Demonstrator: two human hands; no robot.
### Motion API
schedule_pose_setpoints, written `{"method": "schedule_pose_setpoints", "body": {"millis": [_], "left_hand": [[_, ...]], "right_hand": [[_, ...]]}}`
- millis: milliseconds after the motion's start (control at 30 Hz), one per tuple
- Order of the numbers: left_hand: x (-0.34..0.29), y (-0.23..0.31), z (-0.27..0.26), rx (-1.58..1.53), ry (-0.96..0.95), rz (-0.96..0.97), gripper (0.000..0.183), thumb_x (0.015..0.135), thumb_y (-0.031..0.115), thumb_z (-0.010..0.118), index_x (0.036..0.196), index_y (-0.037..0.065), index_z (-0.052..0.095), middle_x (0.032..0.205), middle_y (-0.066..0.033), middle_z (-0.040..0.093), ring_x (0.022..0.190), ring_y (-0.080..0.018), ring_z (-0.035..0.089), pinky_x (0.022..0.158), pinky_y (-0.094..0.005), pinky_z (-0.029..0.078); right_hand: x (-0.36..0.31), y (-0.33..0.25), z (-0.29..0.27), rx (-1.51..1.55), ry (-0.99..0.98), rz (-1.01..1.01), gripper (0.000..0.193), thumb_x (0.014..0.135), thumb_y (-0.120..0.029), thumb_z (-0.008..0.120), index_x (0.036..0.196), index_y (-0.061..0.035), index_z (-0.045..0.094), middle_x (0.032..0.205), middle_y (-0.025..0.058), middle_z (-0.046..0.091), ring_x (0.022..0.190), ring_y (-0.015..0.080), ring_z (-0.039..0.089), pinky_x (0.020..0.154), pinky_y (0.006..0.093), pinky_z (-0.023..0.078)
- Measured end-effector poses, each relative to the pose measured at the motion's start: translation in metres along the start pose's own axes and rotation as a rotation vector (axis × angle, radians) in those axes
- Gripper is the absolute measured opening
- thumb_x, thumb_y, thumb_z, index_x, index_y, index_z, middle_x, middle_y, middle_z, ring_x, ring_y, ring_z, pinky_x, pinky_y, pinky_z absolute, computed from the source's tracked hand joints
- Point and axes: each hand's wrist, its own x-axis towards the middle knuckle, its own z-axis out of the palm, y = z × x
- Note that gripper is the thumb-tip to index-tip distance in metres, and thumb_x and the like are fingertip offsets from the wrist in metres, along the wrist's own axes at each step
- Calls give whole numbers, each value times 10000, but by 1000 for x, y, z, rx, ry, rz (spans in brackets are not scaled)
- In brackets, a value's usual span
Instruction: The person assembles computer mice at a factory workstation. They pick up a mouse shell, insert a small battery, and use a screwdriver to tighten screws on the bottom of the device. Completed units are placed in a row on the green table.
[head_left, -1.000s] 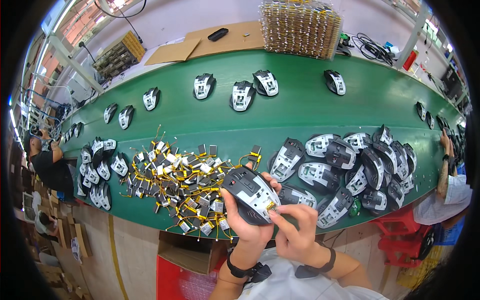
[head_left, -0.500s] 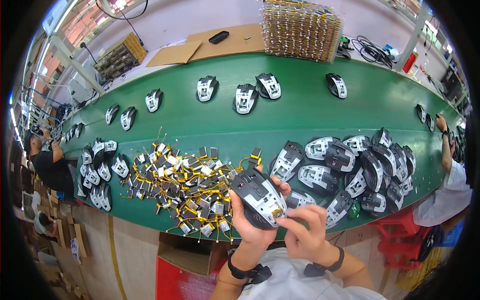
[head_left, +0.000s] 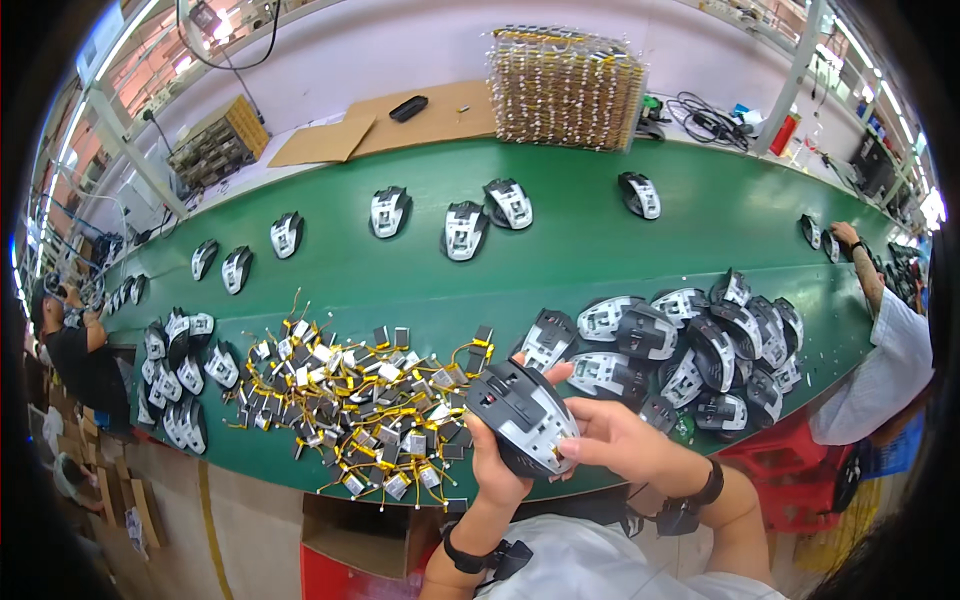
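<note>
My left hand is wrapped round a half-assembled computer mouse, black at its upper end with a white inner frame, held tilted above the near edge of the bench. My right hand grips the mouse's lower right side, its thumb tip on the white frame beside a small yellow-brown bit. Part of that bit is covered by the thumb, so its kind is unclear. Left of the mouse lies a heap of small battery packs with yellow tape and wires. A pile of similar mice lies to the right.
Several mice stand spaced along the green bench. More are heaped at left. A clear-sided stack of wired parts stands at the back, beside cardboard. Other people work at left and right.
My right hand has closed in on the mouse from its lower right; the coiled yellow bit on the white frame now shows less. The whole view has shifted slightly.
</note>
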Motion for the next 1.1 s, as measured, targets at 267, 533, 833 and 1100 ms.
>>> {"method": "schedule_pose_setpoints", "body": {"millis": [267, 533, 833, 1100], "left_hand": [[-20, 43, -7, 501, -81, 54, 580, 965, 292, 499, 1422, -26, 338, 1375, -249, 494, 1247, -346, 523, 1026, -424, 414], [-48, 57, -32, 508, 30, 20, 394, 922, 106, 516, 1287, -35, 473, 1204, -184, 625, 1130, -249, 600, 986, -361, 434], [-59, 68, -24, 502, 41, 143, 300, 932, 77, 524, 1204, -48, 510, 1107, -155, 642, 1062, -213, 609, 962, -354, 449], [-85, 78, -45, 391, 285, 250, 339, 938, 105, 516, 1247, -30, 477, 1078, -171, 654, 1033, -252, 634, 925, -369, 478]], "right_hand": [[28, -103, -213, -424, 595, -104, 295, 929, -223, 657, 1048, 46, 641, 921, 118, 687, 790, 164, 684, 709, 265, 566], [20, -141, -346, -1582, 1031, 590, 446, 729, -326, 746, 977, 42, 707, 1114, 265, 662, 962, 367, 682, 826, 460, 549], [161, -125, -358, -1526, 898, 162, 758, 728, -442, 729, 1285, 33, 530, 1226, 277, 605, 1132, 404, 594, 974, 434, 479], [167, -142, -251, -1011, 552, -303, 651, 766, -254, 745, 1355, -79, 530, 1119, 147, 683, 1004, 239, 653, 859, 355, 524]]}}
